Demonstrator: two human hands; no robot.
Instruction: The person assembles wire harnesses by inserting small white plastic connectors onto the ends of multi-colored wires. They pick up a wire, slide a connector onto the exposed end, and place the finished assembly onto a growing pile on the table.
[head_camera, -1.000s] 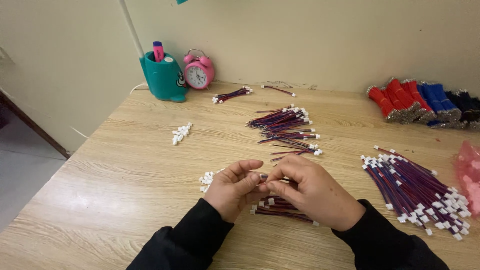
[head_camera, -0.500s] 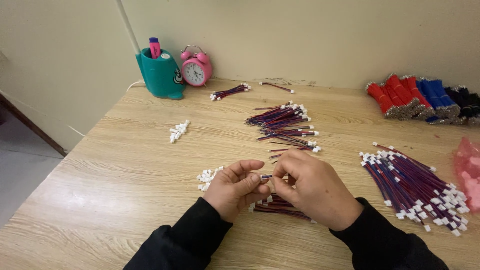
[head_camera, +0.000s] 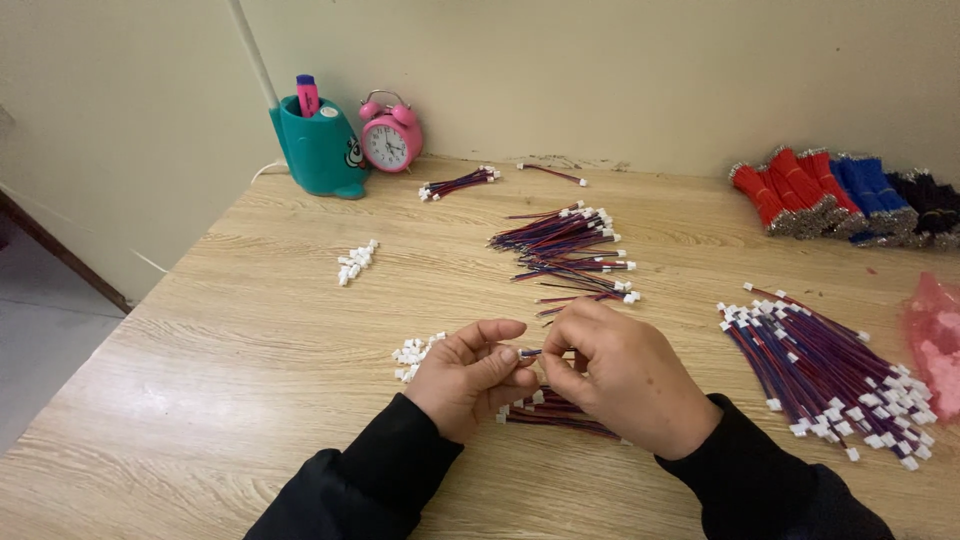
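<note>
Left hand and right hand pinch one short wire between closed fingertips near the desk's front edge. Loose white connectors lie just beside the left hand; a wire bundle sits partly hidden beneath both hands.

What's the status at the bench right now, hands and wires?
Left hand and right hand meet, fingers pinching one red-blue wire. Small wire bundle lies under the hands. White connectors beside left hand. Nothing blocking.

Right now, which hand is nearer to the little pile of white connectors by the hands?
Left. The left hand sits right beside the white connector pile, just to its right; the right hand is farther right.
</note>
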